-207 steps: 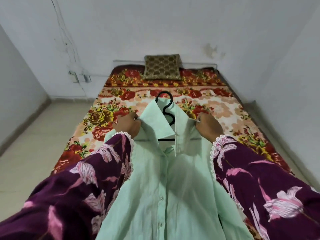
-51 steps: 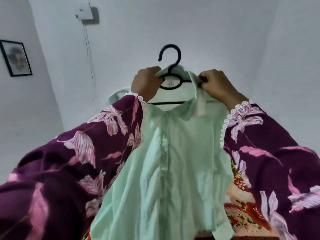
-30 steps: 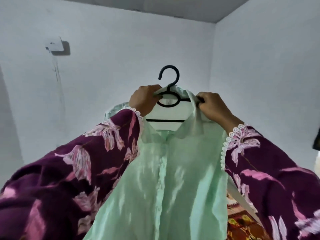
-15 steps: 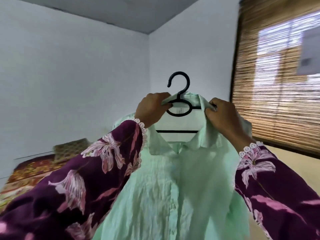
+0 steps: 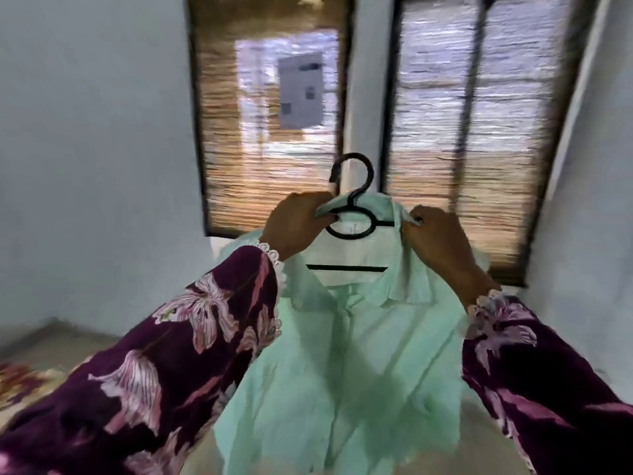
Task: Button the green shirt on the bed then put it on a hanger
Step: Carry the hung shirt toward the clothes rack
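The pale green shirt (image 5: 346, 365) hangs in the air in front of me on a black plastic hanger (image 5: 352, 186), its front placket closed down the middle. The hanger's hook sticks up above the collar. My left hand (image 5: 294, 224) grips the left side of the collar and the hanger arm under it. My right hand (image 5: 438, 234) pinches the right side of the collar by the hanger's other arm. The shirt's lower hem runs out of view at the bottom.
Two windows with bamboo blinds (image 5: 270, 132) fill the wall ahead, a white pillar between them. A corner of the floral bedspread (image 5: 24, 382) shows at the lower left. Plain walls stand left and right.
I have turned right, away from the bed, with the shirt held up on the hanger. The windows now face me; both hands keep the same hold.
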